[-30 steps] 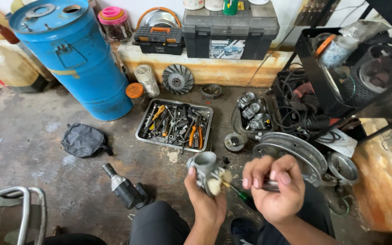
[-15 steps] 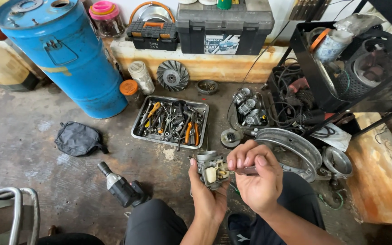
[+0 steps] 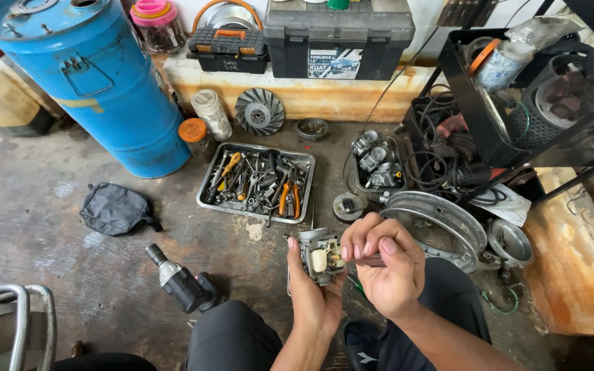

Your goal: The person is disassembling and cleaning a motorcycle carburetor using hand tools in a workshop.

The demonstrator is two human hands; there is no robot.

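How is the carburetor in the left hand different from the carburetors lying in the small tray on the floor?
The carburetor in the left hand is one piece, lifted off the floor, with a pale part showing inside; the right hand works on it with a thin tool. The carburetors in the small tray are several, lie untouched together, and none shows such a pale part. All are grey metal and look alike in kind.

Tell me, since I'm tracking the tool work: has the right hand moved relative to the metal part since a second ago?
Yes. The right hand has shifted left, closing onto the metal part held in the left hand.
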